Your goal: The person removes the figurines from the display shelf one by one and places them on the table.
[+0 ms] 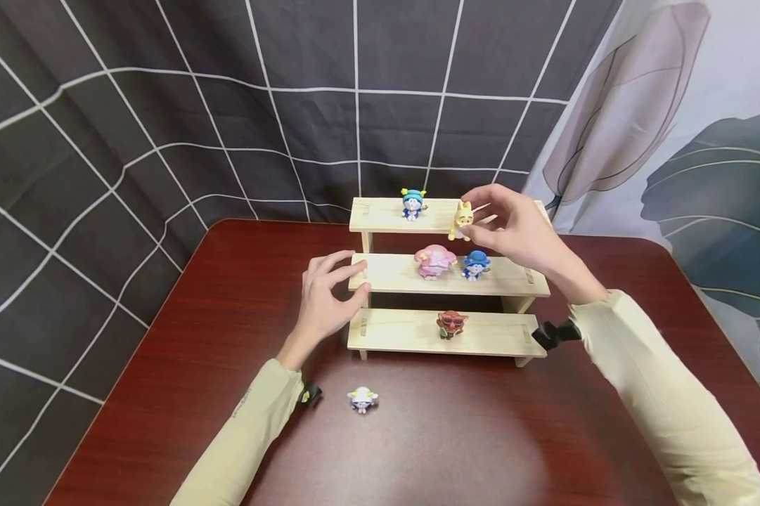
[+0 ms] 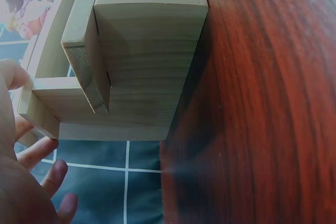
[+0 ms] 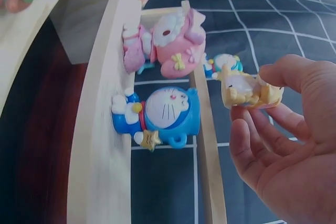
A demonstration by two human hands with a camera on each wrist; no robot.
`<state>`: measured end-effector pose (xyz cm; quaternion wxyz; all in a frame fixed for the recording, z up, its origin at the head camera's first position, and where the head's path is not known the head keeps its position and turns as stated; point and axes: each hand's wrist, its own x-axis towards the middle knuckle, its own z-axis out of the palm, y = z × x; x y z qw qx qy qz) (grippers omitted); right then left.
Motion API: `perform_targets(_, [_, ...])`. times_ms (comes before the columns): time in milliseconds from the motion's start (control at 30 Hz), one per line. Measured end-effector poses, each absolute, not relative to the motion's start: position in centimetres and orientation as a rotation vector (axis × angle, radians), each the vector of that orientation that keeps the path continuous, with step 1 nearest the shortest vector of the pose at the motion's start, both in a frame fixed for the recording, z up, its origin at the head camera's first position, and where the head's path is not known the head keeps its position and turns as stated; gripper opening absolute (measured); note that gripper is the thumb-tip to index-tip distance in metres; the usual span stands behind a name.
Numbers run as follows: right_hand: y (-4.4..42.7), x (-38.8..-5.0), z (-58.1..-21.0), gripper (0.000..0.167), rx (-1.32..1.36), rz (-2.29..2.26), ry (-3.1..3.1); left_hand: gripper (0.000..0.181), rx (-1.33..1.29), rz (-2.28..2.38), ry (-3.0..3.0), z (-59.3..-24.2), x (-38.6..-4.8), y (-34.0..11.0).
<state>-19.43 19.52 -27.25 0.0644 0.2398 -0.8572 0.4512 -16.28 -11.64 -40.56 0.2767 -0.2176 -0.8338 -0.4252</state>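
My right hand (image 1: 512, 226) pinches a yellow figurine (image 1: 462, 219) between thumb and fingers, at the front of the top tier (image 1: 380, 215); in the right wrist view the yellow figurine (image 3: 249, 88) is held beyond the top board's edge. My left hand (image 1: 327, 295) grips the left end of the middle tier (image 1: 386, 274), thumb and fingers at its edges; the left wrist view shows the fingers (image 2: 39, 152) at the board's end. On the middle tier stand a pink figurine (image 1: 434, 261) and a blue-hatted figurine (image 1: 475, 265). A figurine with a teal hat (image 1: 412, 204) stands on the top tier.
A reddish-brown figurine (image 1: 451, 325) stands on the bottom tier (image 1: 392, 332). A white figurine (image 1: 363, 399) is on the dark red table (image 1: 417, 436) in front of the wooden shelf. Behind the table hangs a dark checked curtain (image 1: 304, 126), with a pale patterned one (image 1: 721, 84) at the right.
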Motion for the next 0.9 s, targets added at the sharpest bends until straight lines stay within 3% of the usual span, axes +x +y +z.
perform_targets(900, [19.1,-15.4,-27.8,0.039,0.813,1.323,-2.551,0.034,-0.593,-1.153,-2.217,-40.3,-16.1,-11.5])
